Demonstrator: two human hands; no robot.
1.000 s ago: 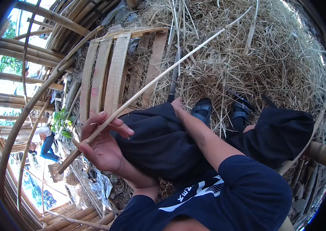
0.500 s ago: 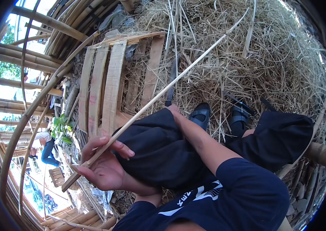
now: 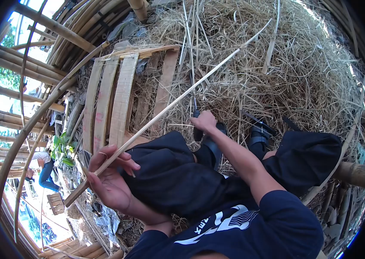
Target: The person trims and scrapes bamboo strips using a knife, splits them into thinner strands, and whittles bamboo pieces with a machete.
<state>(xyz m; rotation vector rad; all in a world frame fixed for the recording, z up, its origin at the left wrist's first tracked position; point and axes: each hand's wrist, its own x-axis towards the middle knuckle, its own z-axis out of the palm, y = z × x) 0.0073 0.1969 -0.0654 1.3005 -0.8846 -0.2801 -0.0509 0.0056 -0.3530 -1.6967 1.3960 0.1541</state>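
Note:
My left hand [image 3: 112, 183] is closed around the lower end of a long, thin bamboo strip [image 3: 169, 106]. The strip slants up and to the right over my trousers, and its pale far part curves over the straw. In my right hand [image 3: 206, 121] is the black handle of a knife [image 3: 197, 131], in front of my sandal. Its narrow dark blade points away from me and partly blends with the straw. Knife and strip appear apart, though the strip crosses in line with the blade in this view.
A slatted wooden pallet [image 3: 124, 95] lies left of my knee. Straw [image 3: 294, 73] covers the ground ahead, with loose bamboo strips on it. A bamboo pole frame [image 3: 57, 28] rises at the left; beyond it a person [image 3: 46, 170] bends down. A thick bamboo pole [image 3: 357, 175] is at the right.
My right hand with the knife has come out from behind my knee, moving slightly right. My left hand still holds the bamboo strip. The whole view has shifted a little left.

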